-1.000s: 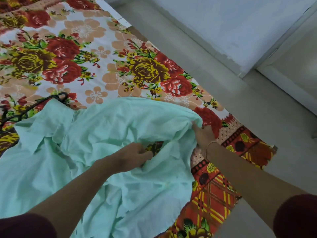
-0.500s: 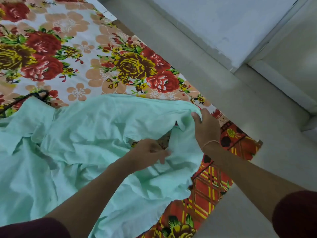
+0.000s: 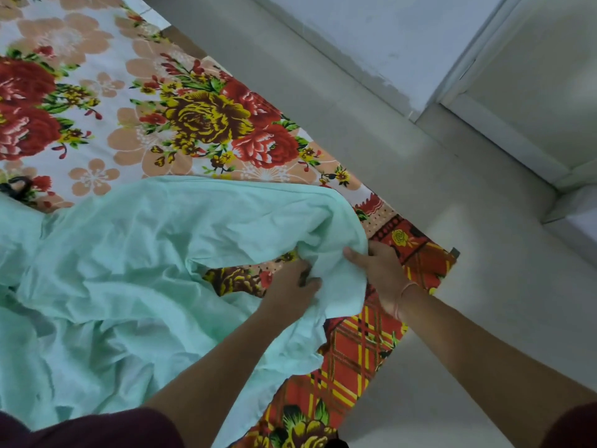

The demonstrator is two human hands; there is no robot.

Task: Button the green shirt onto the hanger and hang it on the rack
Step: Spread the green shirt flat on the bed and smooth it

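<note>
The pale green shirt (image 3: 135, 253) lies crumpled across the flowered bedsheet, covering the lower left of the view. My left hand (image 3: 290, 286) pinches a fold of the shirt's right edge, fingers curled into the cloth. My right hand (image 3: 381, 273) grips the same edge just to the right, thumb on top of the fabric. The two hands are almost touching. A bit of the black hanger (image 3: 16, 189) peeks out at the far left, above the shirt. No rack is in view.
The flowered bedsheet (image 3: 193, 118) spreads over the bed, whose corner (image 3: 449, 253) ends just right of my hands. Grey floor (image 3: 468, 318) runs along the bed's right side. A white wall and door frame (image 3: 452, 92) stand beyond.
My hands have drawn together at the shirt's right edge, the right one coming on top of the cloth. The view has shifted right, so the hanger sits at the frame's left edge.
</note>
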